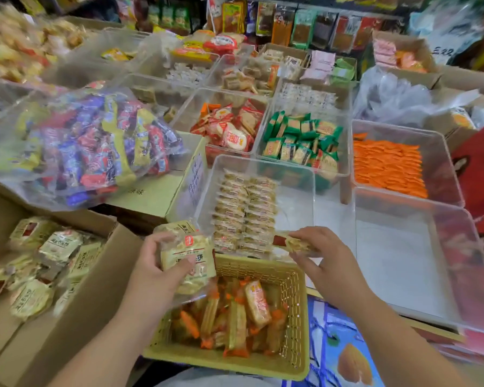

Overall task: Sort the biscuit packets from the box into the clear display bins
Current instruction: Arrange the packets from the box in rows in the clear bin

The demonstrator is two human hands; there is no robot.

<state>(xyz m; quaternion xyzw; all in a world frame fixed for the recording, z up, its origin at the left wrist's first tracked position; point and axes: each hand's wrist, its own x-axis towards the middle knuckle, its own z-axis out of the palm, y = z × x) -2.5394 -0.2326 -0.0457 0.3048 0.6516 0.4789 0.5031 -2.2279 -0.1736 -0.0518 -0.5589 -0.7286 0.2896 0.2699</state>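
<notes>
Left hand point(157, 263): your fingers point(162, 240) grip spare packets point(192, 247), kept ready.
Right hand point(327, 263): fingers pinch one packet point(288, 241), probably for the bin point(313, 177).

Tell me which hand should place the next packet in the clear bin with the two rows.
Right. The right hand pinches a single packet at the near wall of the clear bin, beside the rows; the left hand grips a bundle of packets farther left, over the yellow basket.

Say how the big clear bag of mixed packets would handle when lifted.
The bag is probably floppy: thin film sags over loose packets. Likely heavy, being stuffed full. Its glossy plastic may slip.
</notes>
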